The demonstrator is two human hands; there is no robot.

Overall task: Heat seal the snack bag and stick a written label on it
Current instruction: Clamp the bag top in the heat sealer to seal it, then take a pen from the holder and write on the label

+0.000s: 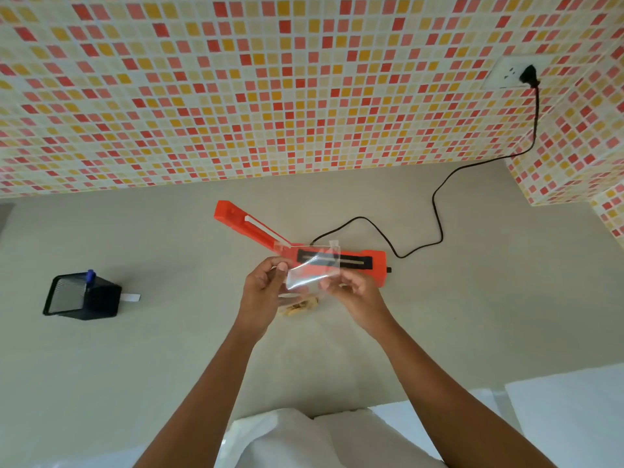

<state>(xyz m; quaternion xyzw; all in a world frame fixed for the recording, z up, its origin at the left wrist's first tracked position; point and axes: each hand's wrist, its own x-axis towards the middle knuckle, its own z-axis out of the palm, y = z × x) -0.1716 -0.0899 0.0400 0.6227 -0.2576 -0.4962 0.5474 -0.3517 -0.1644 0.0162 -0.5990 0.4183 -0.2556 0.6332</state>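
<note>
Now both hands hold the clear snack bag (pixel 309 271) in the air, above the counter (pixel 169 349) and just in front of the orange heat sealer (pixel 341 261). The left hand (pixel 263 292) pinches the left side of the bag between thumb and fingers, and the right hand (pixel 354 292) pinches the right side; both are closed on the plastic, not open. The mouth of the bag points away from the person, toward the sealer, and the snacks (pixel 300 307) hang low in the bag, near the wrists. I think it is held this way so the empty top part stays flat and free of food, because only clean film can be pressed well.

The sealer stands near the back edge of the counter, about the middle of it. Its lid arm (pixel 250 224) is raised to the left, so the sealing strip (pixel 334 260) is open to receive the bag. Its black cord (pixel 439 211) runs to the socket (pixel 506 76) on the tiled wall (pixel 236 79), so it seems ready to heat.

Toward the left edge of the counter stands 1 black mesh holder (pixel 84 297) with a blue pen (pixel 90 275) in it, and 1 small white label (pixel 130 297) lies touching its right side. They are well apart from the sealer, probably kept for the later writing step. The sealing itself is not yet done.
</note>
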